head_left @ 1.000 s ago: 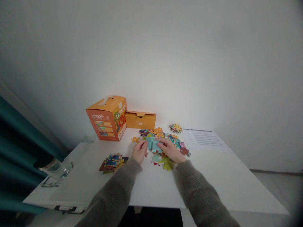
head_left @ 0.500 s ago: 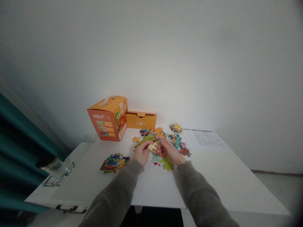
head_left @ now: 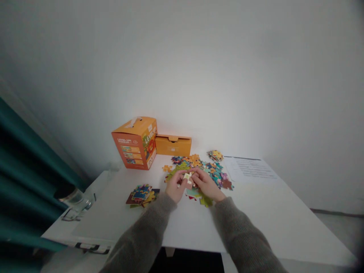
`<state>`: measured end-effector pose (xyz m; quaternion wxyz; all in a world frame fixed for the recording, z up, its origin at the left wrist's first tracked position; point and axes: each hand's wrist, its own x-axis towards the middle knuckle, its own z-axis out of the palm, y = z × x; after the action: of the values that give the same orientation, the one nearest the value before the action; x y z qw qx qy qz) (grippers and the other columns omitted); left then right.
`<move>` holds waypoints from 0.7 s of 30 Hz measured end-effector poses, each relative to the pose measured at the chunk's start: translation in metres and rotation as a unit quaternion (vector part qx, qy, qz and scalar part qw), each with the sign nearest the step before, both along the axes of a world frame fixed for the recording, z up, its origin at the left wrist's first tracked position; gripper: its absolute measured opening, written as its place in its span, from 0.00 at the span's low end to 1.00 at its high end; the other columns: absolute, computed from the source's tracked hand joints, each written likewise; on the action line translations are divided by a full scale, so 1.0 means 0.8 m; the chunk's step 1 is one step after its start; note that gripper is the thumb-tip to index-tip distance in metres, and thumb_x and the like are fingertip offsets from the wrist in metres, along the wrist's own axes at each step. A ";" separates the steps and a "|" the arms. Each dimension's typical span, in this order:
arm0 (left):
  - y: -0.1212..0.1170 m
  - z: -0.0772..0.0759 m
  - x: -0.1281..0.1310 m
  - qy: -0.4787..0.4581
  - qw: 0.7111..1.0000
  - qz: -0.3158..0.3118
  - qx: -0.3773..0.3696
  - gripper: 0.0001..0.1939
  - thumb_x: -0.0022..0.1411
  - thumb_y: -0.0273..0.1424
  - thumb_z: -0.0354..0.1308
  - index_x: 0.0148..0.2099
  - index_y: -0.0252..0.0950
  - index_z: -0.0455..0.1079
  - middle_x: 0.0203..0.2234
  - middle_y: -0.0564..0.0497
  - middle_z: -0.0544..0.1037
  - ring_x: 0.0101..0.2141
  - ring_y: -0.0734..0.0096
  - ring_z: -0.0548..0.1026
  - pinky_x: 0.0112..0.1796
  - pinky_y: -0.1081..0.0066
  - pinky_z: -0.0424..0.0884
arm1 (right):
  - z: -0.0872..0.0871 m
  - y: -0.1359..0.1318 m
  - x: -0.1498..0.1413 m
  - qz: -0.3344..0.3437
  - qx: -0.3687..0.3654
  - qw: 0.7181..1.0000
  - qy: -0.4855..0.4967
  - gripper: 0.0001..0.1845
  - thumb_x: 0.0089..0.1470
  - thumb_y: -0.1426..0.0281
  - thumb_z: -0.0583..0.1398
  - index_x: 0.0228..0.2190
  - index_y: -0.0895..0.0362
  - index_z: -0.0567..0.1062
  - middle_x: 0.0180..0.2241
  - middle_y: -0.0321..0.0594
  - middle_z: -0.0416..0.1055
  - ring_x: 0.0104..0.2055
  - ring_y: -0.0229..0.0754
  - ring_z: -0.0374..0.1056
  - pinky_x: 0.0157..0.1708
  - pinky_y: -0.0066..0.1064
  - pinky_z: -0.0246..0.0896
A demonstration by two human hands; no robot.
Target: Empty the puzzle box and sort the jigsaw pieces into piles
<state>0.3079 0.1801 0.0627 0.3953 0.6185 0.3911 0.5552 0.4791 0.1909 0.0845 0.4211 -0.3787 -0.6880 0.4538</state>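
Both hands meet over the puzzle pile, fingers pinched around a cream-and-brown piece.

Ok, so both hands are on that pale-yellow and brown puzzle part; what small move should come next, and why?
I'd probably lower the pale-yellow and brown puzzle part onto the white table nearer the wrists. The left hand and right hand pinch it in front of overlapping loose pieces, which look uneven, while the tabletop offers flat support.
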 end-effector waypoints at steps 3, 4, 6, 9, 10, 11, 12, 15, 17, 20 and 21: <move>-0.019 0.005 -0.016 0.042 0.999 0.025 0.006 0.15 0.62 0.36 0.57 0.49 0.34 0.69 0.24 0.54 0.72 0.26 0.73 0.71 0.32 0.72 0.68 | -0.002 -0.003 -0.005 0.008 0.003 1.000 -0.002 0.18 0.62 0.58 0.55 0.48 0.55 0.69 0.24 0.29 0.60 0.25 0.34 0.57 0.25 0.26 0.53; -0.025 0.008 -0.028 0.055 0.998 0.043 0.009 0.15 0.62 0.36 0.57 0.49 0.35 0.70 0.24 0.54 0.72 0.27 0.72 0.71 0.33 0.72 0.68 | -0.004 -0.003 -0.005 0.001 0.001 1.000 -0.004 0.18 0.62 0.58 0.55 0.48 0.56 0.69 0.24 0.30 0.61 0.25 0.35 0.58 0.25 0.26 0.53; -0.036 0.016 -0.062 0.081 0.993 0.087 0.009 0.16 0.62 0.37 0.56 0.50 0.36 0.70 0.25 0.54 0.73 0.28 0.72 0.72 0.33 0.71 0.68 | -0.007 -0.002 -0.006 -0.021 -0.006 1.000 -0.017 0.19 0.62 0.56 0.54 0.48 0.56 0.69 0.25 0.32 0.64 0.25 0.36 0.60 0.25 0.27 0.54; -0.043 0.030 -0.127 0.115 0.984 0.134 -0.025 0.19 0.60 0.40 0.57 0.50 0.36 0.70 0.25 0.54 0.73 0.27 0.71 0.72 0.32 0.71 0.69 | -0.010 -0.001 -0.007 -0.040 -0.010 0.999 -0.033 0.20 0.62 0.55 0.53 0.47 0.56 0.69 0.25 0.33 0.66 0.25 0.37 0.61 0.25 0.28 0.55; -0.043 0.034 -0.148 0.127 0.980 0.144 -0.043 0.20 0.60 0.41 0.57 0.50 0.35 0.70 0.26 0.54 0.73 0.27 0.70 0.73 0.32 0.70 0.69 | -0.010 -0.002 -0.008 -0.041 -0.009 0.999 -0.034 0.21 0.61 0.55 0.53 0.47 0.56 0.70 0.24 0.33 0.67 0.25 0.37 0.61 0.25 0.28 0.55; -0.042 0.036 -0.169 0.152 0.975 0.151 -0.059 0.21 0.59 0.42 0.57 0.50 0.35 0.71 0.27 0.53 0.74 0.28 0.69 0.73 0.32 0.69 0.69 | -0.010 -0.002 -0.008 -0.040 -0.008 0.999 -0.036 0.21 0.61 0.55 0.53 0.47 0.56 0.70 0.24 0.33 0.67 0.25 0.37 0.61 0.25 0.28 0.55; -0.041 0.036 -0.186 0.185 0.967 0.164 -0.067 0.21 0.58 0.42 0.56 0.49 0.35 0.71 0.27 0.53 0.74 0.28 0.68 0.73 0.33 0.68 0.70 | -0.009 -0.003 -0.009 -0.040 -0.007 0.999 -0.036 0.20 0.61 0.55 0.53 0.46 0.56 0.70 0.24 0.34 0.67 0.25 0.37 0.61 0.25 0.28 0.55; -0.036 0.027 -0.221 0.283 0.935 0.204 -0.063 0.20 0.59 0.42 0.53 0.48 0.35 0.73 0.29 0.51 0.75 0.33 0.64 0.74 0.40 0.62 0.71 | -0.007 -0.005 -0.011 -0.040 -0.008 0.999 -0.032 0.20 0.61 0.55 0.53 0.46 0.56 0.70 0.24 0.33 0.67 0.25 0.37 0.61 0.25 0.28 0.55; -0.034 0.016 -0.230 0.336 0.913 0.224 -0.051 0.19 0.59 0.40 0.52 0.48 0.37 0.74 0.31 0.49 0.76 0.37 0.62 0.74 0.45 0.60 0.70 | -0.007 -0.005 -0.010 -0.042 -0.007 0.999 -0.028 0.20 0.61 0.55 0.54 0.46 0.56 0.70 0.24 0.33 0.67 0.24 0.37 0.61 0.25 0.28 0.55; -0.037 0.002 -0.227 0.414 0.876 0.244 -0.045 0.15 0.62 0.37 0.52 0.46 0.40 0.75 0.37 0.47 0.76 0.43 0.58 0.72 0.48 0.57 0.68 | -0.010 -0.002 -0.009 -0.048 -0.004 0.998 -0.028 0.21 0.61 0.54 0.53 0.47 0.56 0.69 0.23 0.32 0.67 0.23 0.37 0.60 0.24 0.28 0.54; -0.039 0.000 -0.224 0.435 0.864 0.250 -0.044 0.15 0.63 0.37 0.51 0.46 0.41 0.75 0.39 0.46 0.76 0.45 0.57 0.71 0.49 0.56 0.68 | -0.011 -0.002 -0.008 -0.049 -0.002 0.998 -0.030 0.21 0.61 0.54 0.53 0.47 0.56 0.69 0.23 0.32 0.67 0.23 0.37 0.60 0.24 0.27 0.54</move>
<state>0.1284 0.1489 0.0626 0.0601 0.6608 0.6887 0.2921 0.4725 0.1896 0.0756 0.4214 -0.4262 -0.6799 0.4225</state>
